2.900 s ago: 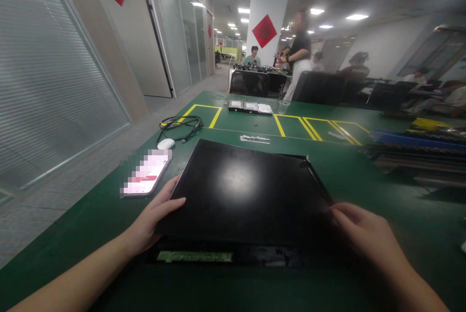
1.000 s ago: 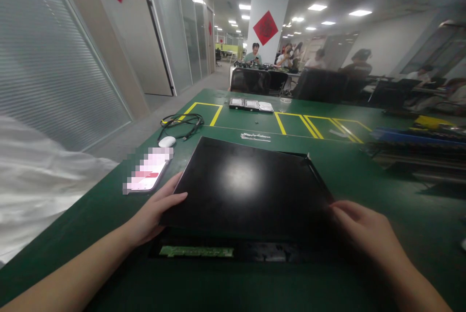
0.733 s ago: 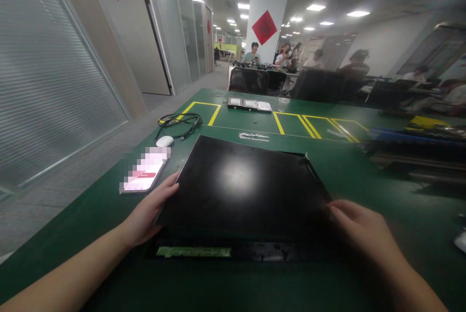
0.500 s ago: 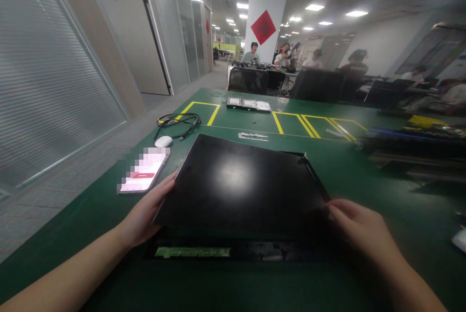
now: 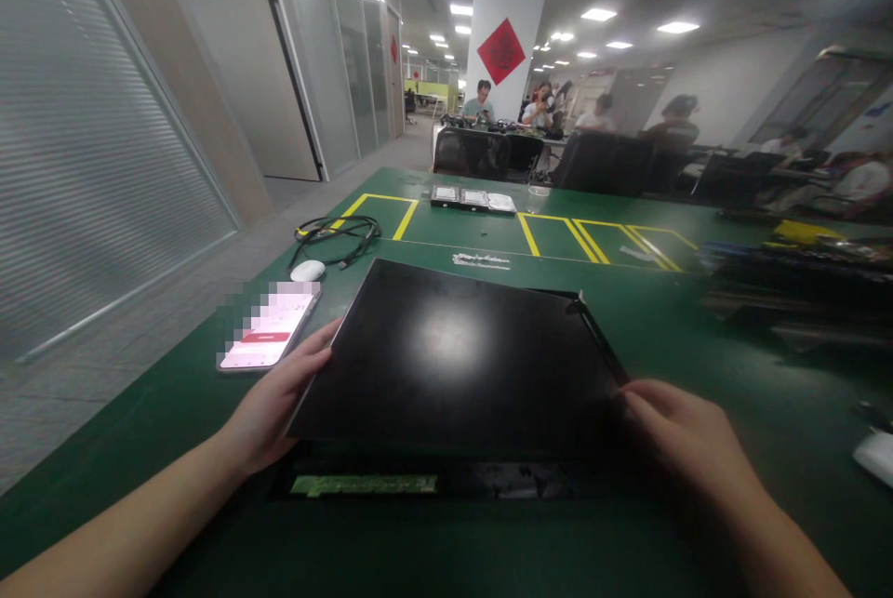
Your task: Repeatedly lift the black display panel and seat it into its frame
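My left hand (image 5: 275,398) has drawn its thumb back to the left edge of the black panel (image 5: 446,352), seemingly holding looser, while my right hand (image 5: 687,421) pinches its right side.

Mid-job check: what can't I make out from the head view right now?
In the head view:
Left hand: some fingers hidden behind the black panel.
Right hand: fingertips lost in shadow at the panel's edge.
Dark casing: mostly covered by the panel.
Phone: screen partly pixelated.
White object: cut off by the right edge.
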`<state>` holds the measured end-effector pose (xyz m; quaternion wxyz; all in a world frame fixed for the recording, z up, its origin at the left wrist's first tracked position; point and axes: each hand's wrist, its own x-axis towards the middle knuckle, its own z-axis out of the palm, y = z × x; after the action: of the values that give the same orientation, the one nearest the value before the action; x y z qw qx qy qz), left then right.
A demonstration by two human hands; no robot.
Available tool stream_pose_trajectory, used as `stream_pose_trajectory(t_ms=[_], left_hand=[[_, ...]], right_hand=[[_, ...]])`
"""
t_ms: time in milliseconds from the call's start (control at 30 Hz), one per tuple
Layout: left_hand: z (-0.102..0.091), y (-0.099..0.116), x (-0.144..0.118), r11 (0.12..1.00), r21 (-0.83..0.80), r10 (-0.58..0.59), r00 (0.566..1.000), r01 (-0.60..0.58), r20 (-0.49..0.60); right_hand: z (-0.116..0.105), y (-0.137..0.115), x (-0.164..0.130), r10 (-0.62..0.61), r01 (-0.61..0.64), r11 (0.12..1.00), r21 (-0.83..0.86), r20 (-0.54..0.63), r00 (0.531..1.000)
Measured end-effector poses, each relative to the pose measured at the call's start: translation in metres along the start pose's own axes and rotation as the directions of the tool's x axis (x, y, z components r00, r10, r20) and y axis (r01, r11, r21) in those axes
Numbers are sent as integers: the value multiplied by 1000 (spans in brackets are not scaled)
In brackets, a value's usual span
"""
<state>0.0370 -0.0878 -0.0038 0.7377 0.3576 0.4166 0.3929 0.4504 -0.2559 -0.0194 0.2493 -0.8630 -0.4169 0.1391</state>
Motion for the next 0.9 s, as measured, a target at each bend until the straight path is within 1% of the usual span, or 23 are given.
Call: stream_pose_trajectory(t_ms=[333, 500, 600, 767, 900], left_hand=[[2, -4, 1, 998, 53, 45, 998, -43, -43], [2, -4, -1, 996, 71, 53, 997, -50, -48], [1, -3, -1, 994, 98, 56, 997, -50, -60], [-3, -2, 0, 976, 176, 145, 986, -130, -77], [-4, -3, 2, 964, 222, 175, 980, -149, -100]], right_hand=[[-1, -1, -1, 41, -42, 999, 22, 35, 999], [0, 1, 1, 20, -21, 1000, 6, 14, 1000], [1, 4, 1, 10, -10, 999, 33, 10, 1000], [0, 3, 0, -12, 12, 1000, 23, -3, 1000], [-2, 0, 0, -4, 4, 1000, 23, 8, 1000]])
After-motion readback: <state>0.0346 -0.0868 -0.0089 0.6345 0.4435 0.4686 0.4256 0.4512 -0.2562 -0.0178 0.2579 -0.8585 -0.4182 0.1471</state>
